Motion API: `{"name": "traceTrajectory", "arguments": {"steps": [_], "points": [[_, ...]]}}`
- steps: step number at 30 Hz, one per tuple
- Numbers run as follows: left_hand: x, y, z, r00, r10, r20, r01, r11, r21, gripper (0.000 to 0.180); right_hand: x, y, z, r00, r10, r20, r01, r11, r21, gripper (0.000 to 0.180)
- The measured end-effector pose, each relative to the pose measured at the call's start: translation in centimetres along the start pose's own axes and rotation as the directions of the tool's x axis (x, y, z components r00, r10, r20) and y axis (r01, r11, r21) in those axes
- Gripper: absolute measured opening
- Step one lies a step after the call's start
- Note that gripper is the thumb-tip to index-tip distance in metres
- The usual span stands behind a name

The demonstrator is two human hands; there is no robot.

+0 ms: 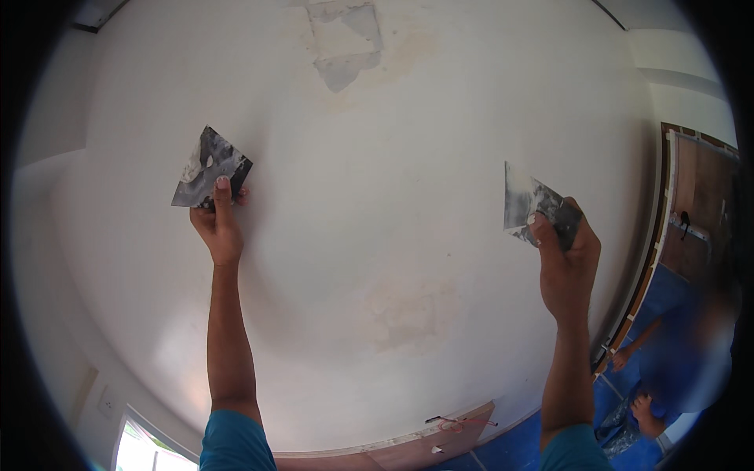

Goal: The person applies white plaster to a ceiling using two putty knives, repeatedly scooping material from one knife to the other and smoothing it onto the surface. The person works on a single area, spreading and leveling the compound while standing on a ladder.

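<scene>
A smeared, roughly four-sided putty scraper (pixel 201 171) is gripped in my left hand (pixel 222 232), the thumb pressed on its face. My right hand (pixel 569 271) grips a second putty scraper (pixel 525 198), its plate grey and white with filler, thumb on top. Both scrapers are raised in front of a broad white wall (pixel 377 196), well apart from each other. I cannot tell whether either blade touches the wall. Above and between them is a grey-edged square patch (pixel 345 30). A fainter beige patch (pixel 408 314) shows lower down.
At the lower right a person (pixel 679 357) in blue crouches near a doorway with a brown door (pixel 695 180). Red wires (pixel 463 425) lie on a brown board (pixel 416 439) along the wall's foot. Blue flooring (pixel 510 447) shows there; a bright window (pixel 145 451) is lower left.
</scene>
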State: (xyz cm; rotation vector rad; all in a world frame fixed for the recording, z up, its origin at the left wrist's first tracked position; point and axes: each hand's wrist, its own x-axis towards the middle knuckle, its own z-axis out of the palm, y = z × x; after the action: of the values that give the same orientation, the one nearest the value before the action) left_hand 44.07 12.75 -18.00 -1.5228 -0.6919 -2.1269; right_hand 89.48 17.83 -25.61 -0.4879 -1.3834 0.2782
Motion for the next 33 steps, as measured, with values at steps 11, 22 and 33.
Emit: {"name": "traceTrajectory", "arguments": {"steps": [11,22,33], "points": [[-0.3,0.5,0.3,1.000,-0.018,0.019,0.018,1.000,-0.006,0.033,3.7,-0.1,0.7,0.994,0.109,-0.017,-0.096,0.931,0.351,0.021],[0.0,0.4,-0.2,0.999,-0.016,0.050,0.014,0.999,0.046,0.032,19.8,-0.8,10.6,0.998,-0.015,0.055,-0.006,0.933,0.360,0.031],[0.1,0.5,-0.2,0.999,-0.014,0.030,0.012,0.998,0.057,0.029,29.9,-1.5,16.4,0.993,-0.094,0.074,0.057,0.916,0.398,0.026]]}}
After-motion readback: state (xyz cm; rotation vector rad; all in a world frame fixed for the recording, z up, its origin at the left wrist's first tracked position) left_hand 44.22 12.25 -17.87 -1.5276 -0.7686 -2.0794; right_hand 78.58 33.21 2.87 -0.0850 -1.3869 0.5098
